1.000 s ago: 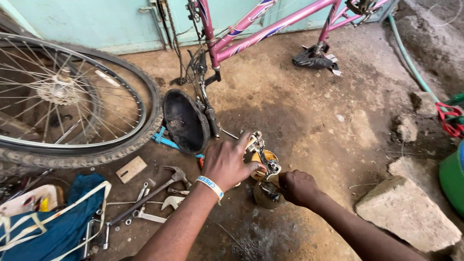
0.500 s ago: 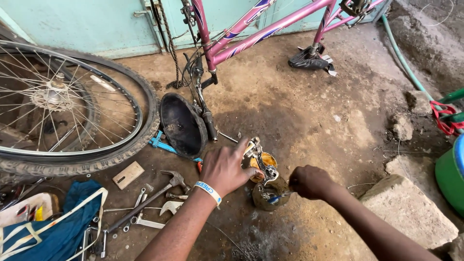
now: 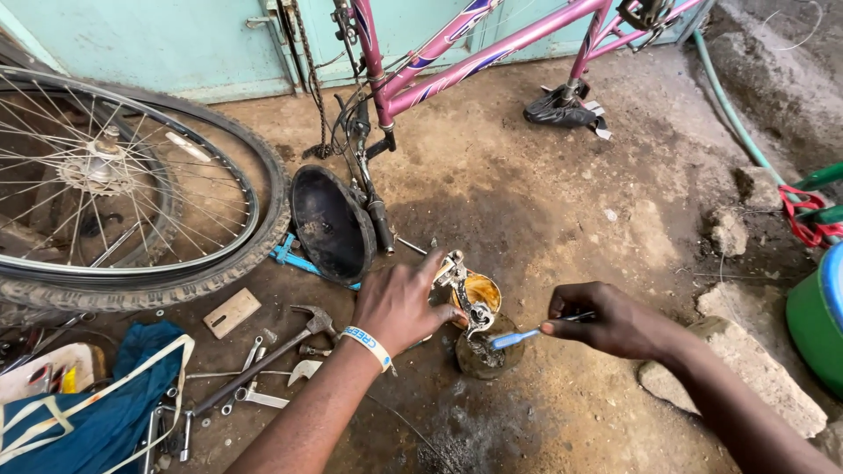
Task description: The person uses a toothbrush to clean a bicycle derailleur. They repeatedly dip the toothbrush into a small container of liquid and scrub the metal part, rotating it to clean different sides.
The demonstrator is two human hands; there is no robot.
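Here you're mid-scrub: your left hand (image 3: 399, 303) is closed on a greasy metal part (image 3: 461, 285) held over the small tin (image 3: 488, 349) on the dirt floor, and your right hand (image 3: 610, 320) pinches a blue brush (image 3: 518, 336) against it. Next likely calls for short strokes, drips kept in the tin. The black pan (image 3: 332, 224) and hammer (image 3: 263, 360) crowd your left; the stone (image 3: 746, 386) lies to the right.

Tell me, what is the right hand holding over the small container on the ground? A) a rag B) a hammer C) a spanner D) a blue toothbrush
D: the right hand pinches a blue toothbrush, its head down at the small container, while the hammer lies untouched on the ground.
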